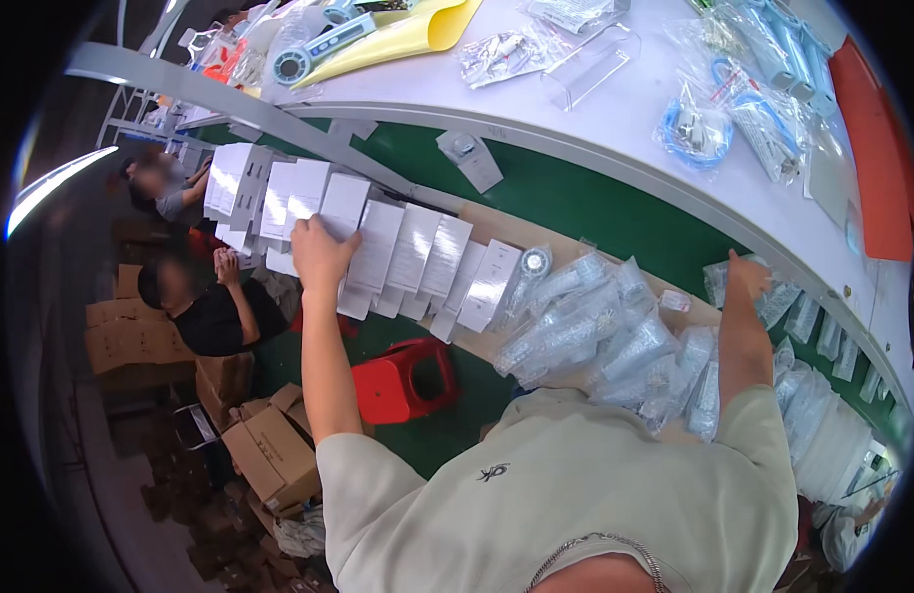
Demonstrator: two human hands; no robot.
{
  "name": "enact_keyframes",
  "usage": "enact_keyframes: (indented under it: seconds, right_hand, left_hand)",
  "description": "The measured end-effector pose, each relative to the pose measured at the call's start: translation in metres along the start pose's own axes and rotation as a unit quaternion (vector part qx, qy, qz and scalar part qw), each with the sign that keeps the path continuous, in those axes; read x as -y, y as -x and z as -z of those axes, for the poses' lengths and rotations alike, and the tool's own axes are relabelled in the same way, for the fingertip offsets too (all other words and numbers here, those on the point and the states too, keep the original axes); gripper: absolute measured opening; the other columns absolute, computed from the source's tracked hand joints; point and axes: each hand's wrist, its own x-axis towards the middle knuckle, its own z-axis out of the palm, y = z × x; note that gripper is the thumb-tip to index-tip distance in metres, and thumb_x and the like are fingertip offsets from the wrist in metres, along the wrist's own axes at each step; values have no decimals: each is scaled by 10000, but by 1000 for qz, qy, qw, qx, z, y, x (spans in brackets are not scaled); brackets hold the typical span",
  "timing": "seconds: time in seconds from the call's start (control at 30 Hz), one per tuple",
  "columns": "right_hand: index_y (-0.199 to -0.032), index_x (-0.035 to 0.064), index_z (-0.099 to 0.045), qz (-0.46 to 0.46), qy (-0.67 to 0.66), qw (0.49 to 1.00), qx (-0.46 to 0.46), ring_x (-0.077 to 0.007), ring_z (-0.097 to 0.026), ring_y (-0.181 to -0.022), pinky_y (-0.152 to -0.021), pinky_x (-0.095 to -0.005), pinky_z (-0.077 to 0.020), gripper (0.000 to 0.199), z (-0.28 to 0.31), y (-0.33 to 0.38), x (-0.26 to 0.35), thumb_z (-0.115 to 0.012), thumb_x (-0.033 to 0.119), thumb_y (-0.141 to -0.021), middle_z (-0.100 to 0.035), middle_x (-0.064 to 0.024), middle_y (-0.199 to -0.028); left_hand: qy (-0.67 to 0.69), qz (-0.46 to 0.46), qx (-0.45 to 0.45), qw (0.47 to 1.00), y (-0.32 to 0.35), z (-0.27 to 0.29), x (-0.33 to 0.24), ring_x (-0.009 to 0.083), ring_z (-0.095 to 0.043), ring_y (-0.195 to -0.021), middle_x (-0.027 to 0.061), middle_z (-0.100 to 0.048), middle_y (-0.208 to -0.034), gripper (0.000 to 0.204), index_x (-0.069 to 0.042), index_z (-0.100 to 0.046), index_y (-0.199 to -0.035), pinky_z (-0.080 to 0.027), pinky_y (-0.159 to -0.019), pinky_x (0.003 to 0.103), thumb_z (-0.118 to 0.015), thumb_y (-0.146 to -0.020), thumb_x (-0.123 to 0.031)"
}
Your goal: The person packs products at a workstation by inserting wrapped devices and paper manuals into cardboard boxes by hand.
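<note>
Packing-line desk [576, 198], green belt. Left hand [319, 252] flat, fingers spread, pressing row of flat white cardboard cartons [398, 252]. Right hand [746, 277] closed on clear plastic-bagged gadgets [595, 326] at far pile. Looks like pick-and-match step; next needs bag pulled free.

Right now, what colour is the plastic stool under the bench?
Red; the stool shows best in the head view.

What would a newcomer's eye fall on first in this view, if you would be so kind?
First, the long row of flat white cartons overlapping along the bench, with the left hand resting on one near the row's middle. To their right lies a heap of clear plastic bags holding small devices, and the right hand reaches to its far edge. Below the bench, a red plastic stool stands out against the green floor.
</note>
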Motion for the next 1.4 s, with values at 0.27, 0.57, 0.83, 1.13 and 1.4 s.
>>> enact_keyframes:
  seconds: [0.27,0.57,0.83,1.13,1.4]
  right_hand:
    - [-1113,-13,-636,78,-229,970,-29,-330,-602,-1096,-932,-386,-467,529,-57,-29,-27,-629,425,-816,-655,-206,-1116]
    - [-1287,-3,-464,287,-514,731,345,-241,-613,-952,-828,-373,-497,621,117,245,-86,-677,304,-791,-620,-127,-1100]
    - [-1258,20,-464,468,-287,832,79,-428,-643,-767,-679,-471,-524,625,105,328,-111,-714,294,-755,-627,-213,-1058]
    - [-1272,59,-484,567,-107,801,160,-387,-639,-824,-703,-465,-528,686,98,305,-116,-737,378,-720,-631,-168,-993]
    - [-1107,53,-640,411,-487,565,525,-267,-643,-930,-785,-367,-521,286,102,268,-70,-666,190,-858,-623,-184,-1136]
  left_hand:
    - [658,-16,151,737,129,25,-62,232,-536,-1107,124,-538,-1204,902,35,-397,-1300,-448,-939,382,-859,-572,-232]
    - [871,271,251,323,190,-110,-175,256,-570,-1123,79,-560,-1263,516,-47,-439,-1330,-463,-960,440,-593,-934,-339]
    - [880,338,183,281,242,-78,-249,232,-570,-1107,32,-575,-1229,483,-119,-469,-1306,-455,-969,411,-566,-941,-419]
    - [831,268,212,439,281,-110,-258,269,-526,-1172,55,-541,-1283,564,-142,-439,-1342,-418,-1011,445,-538,-926,-509]
    - [859,372,269,226,271,-92,-233,298,-503,-1207,72,-530,-1302,573,-142,-507,-1298,-403,-1030,499,-511,-911,-564]
